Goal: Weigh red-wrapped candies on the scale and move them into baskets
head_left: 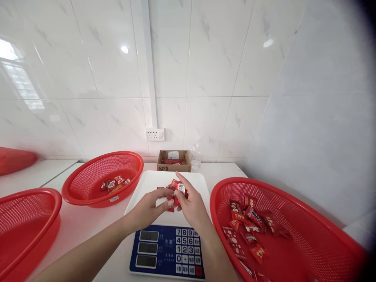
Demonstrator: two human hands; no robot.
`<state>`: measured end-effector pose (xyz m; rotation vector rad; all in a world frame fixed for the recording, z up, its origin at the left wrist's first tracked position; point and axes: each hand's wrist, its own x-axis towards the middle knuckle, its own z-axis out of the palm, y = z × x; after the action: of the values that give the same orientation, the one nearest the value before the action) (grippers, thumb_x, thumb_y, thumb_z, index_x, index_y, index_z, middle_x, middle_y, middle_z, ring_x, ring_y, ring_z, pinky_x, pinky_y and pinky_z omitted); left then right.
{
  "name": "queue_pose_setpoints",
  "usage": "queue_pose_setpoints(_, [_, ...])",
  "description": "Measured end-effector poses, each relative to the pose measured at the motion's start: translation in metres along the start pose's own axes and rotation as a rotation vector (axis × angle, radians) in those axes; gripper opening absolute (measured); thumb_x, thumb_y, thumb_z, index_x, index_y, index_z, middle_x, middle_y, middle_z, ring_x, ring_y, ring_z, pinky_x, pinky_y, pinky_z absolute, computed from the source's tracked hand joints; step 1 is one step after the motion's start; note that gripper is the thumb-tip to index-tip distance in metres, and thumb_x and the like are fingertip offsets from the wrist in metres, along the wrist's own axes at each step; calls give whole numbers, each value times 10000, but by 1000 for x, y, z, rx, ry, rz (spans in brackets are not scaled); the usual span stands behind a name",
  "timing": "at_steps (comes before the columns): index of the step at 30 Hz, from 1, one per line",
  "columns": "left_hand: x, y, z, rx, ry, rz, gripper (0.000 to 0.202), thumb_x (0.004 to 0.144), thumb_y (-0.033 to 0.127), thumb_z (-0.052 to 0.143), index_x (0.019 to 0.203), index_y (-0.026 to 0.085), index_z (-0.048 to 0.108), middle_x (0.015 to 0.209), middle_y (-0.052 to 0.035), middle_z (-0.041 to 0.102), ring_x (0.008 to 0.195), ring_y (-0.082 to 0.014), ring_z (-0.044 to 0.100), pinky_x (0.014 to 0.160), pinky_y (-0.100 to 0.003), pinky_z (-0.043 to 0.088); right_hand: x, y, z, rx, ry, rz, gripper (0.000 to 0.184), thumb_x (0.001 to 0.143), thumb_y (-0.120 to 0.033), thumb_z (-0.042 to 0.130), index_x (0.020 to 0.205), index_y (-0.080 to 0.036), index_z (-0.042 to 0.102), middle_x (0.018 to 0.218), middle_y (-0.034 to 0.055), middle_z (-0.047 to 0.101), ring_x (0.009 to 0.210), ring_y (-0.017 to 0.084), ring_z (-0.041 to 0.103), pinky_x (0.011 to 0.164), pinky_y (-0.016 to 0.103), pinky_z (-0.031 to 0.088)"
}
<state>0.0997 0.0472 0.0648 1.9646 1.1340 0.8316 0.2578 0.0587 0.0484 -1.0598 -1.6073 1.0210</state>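
Observation:
Both hands meet above the white pan (141,196) of a weighing scale. My right hand (192,201) grips small red wrapped candy packets (181,188), thumb laid across them and index finger stretched upward. From the other side, my left hand (155,205) closes its thumb and curled fingers on the same bunch. Some dark red and red packets show behind and below the fingers; whether these are held or lie on the pan I cannot tell. Facing me is the scale's blue panel (169,250) with number keys and three small displays.
A red basket (293,196) with several packets stands at the right. Left are a red basket (88,164) holding a few packets and another red basket (32,194). Behind the scale sit a cardboard box (174,167) and a clear plastic container (196,156), near the tiled wall.

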Motion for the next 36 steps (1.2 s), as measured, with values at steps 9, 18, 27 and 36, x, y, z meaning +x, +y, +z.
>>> queue_pose_setpoints(9, [-32, 7, -1, -417, -42, -166, 333, 879, 433, 455, 917, 168, 653, 802, -29, 676, 794, -177, 607, 781, -310, 474, -24, -26, 4, -38, -408, -138, 686, 816, -155, 522, 1407, -382, 258, 1336, 6, 510, 1171, 197, 511, 966, 366, 414])
queue_pose_setpoints(18, [-71, -28, -47, 465, 190, -261, 375, 886, 335, 341, 1149, 220, 582, 1179, -74, 616, 1090, -227, 551, 934, -357, 430, -21, -19, 8, -160, -294, -125, 610, 851, -142, 438, 1404, -349, 288, 1303, 15, 536, 1185, 200, 500, 967, 375, 397])
queue_pose_setpoints(27, [-159, -86, -221, 1500, 206, -687, 596, 778, -1, 250, 1313, 163, 458, 1347, -118, 485, 1282, -293, 365, 988, -483, 309, -18, -22, -4, -168, -122, -63, 502, 857, -220, 430, 1349, -319, 409, 1191, 15, 603, 1033, 179, 573, 891, 334, 442])
queue_pose_setpoints(36, [-159, -121, -209, 1220, 101, -473, 826, 595, -56, 392, 1369, 233, 375, 1479, -67, 301, 1375, -287, 186, 1069, -494, 195, -17, -20, -7, -179, -89, -36, 490, 864, -308, 429, 1354, -304, 405, 1204, 32, 612, 830, 156, 621, 777, 315, 499])
